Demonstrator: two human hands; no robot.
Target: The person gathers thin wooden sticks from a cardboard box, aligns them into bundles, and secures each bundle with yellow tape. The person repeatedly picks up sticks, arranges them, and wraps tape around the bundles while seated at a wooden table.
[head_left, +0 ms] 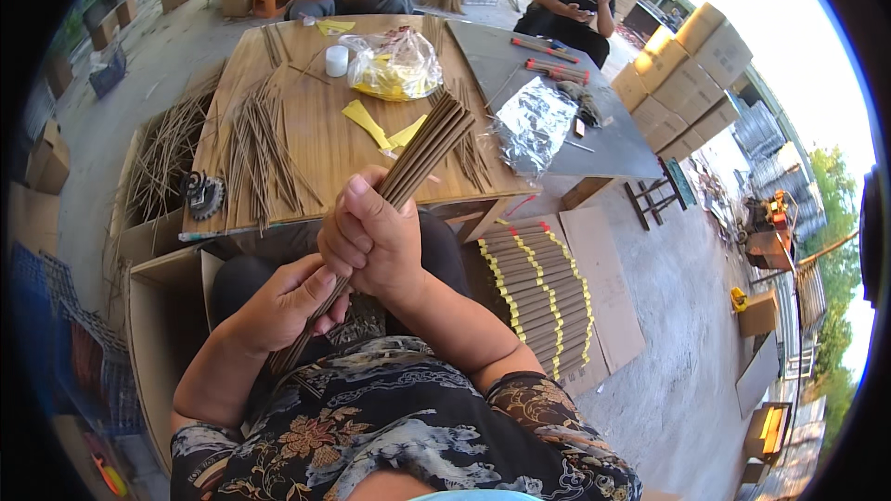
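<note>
open-air yard | grey concrete floor [668, 315] | wooden table [325, 130] butting dark grey table [613, 160] | orange stool [272, 0] behind, left | stacked cartons [682, 74] right | trees [835, 213] far right | bright daylight, washed-out sky [789, 28]

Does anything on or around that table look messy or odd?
Yes: the loose brown sticks at the left of the wooden tabletop lie splayed and crossing, untidy compared with the yellow-banded bundles lined up on cardboard and the stick bundle in both hands.
</note>
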